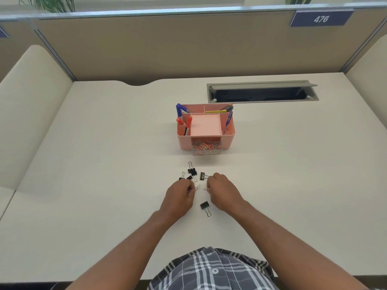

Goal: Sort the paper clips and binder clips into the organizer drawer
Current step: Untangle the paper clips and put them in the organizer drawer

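A pink desk organizer [184, 141] stands mid-desk, its clear front drawer [206, 149] pulled out and holding many coloured paper clips. Several black binder clips lie in front of it: one cluster [192, 171], one [202, 176] by my right knuckles, one [205, 205] between my wrists. My left hand [179, 196] is closed with a wire clip handle [197, 187] poking from its fingers. My right hand [223, 191] is closed too, a silver wire loop [205, 189] at its fingertips. What else either fist holds is hidden.
Pens and markers [181, 117] stand in the organizer's upper compartments. An open grey cable hatch [261, 92] sits in the desk behind it to the right. Beige partition walls surround the desk on three sides.
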### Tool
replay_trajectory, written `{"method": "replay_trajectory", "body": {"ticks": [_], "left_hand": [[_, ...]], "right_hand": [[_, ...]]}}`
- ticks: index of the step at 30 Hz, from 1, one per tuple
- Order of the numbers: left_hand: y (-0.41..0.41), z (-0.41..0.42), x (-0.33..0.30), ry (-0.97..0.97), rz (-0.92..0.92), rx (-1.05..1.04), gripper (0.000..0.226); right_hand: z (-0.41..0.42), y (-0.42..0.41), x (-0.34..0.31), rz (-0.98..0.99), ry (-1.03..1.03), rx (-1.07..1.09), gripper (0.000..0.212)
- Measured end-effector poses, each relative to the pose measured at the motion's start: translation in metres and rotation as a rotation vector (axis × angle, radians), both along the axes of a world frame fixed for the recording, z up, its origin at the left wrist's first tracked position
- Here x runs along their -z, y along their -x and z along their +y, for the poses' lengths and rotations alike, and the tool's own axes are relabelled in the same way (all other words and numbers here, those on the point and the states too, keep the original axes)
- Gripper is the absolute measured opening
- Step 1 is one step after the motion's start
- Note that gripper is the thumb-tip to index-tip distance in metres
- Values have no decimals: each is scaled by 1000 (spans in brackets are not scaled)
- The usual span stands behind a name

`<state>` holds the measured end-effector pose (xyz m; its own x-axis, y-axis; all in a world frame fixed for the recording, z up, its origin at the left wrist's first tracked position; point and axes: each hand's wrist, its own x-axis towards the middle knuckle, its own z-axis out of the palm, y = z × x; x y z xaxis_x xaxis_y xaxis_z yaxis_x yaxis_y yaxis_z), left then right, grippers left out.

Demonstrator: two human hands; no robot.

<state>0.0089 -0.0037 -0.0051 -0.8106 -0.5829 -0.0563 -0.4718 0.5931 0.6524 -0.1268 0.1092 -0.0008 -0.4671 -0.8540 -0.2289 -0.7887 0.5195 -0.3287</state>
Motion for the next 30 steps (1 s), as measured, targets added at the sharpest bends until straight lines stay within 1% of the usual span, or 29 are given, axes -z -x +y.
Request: {"method": "replay_trajectory", "body": {"ticks": [3, 6, 9, 12, 14, 20, 25, 28, 30], "left_hand": [[7, -5, -6, 14, 80, -26, 7], [22, -15, -22, 44, 194, -56, 8], [43, -29, -41, 119, 271, -58, 10], [66, -43, -58, 189, 304, -39, 13], [78, -50, -64, 235, 304, -27, 13], [95, -57, -65, 361, 221, 45, 11], [95, -55, -60, 326, 238, 49, 15], [85, -53, -59, 271, 325, -38, 21], [74, -52, -55, 223, 359, -108, 26]], "right_hand": [[1, 2, -6, -41, 54, 8, 11], [-6, 12, -24, -104, 249, 120, 10], [-19, 28, -46, -78, 460, 194, 11], [-34, 44, -66, -27, 551, 204, 15], [-42, 53, -74, -3, 560, 182, 14], [-59, 62, -72, 21, 464, 170, 17], [-58, 57, -72, -1, 486, 156, 21], [-48, 59, -66, -54, 523, 215, 23], [-39, 59, -60, -106, 592, 289, 22]]}}
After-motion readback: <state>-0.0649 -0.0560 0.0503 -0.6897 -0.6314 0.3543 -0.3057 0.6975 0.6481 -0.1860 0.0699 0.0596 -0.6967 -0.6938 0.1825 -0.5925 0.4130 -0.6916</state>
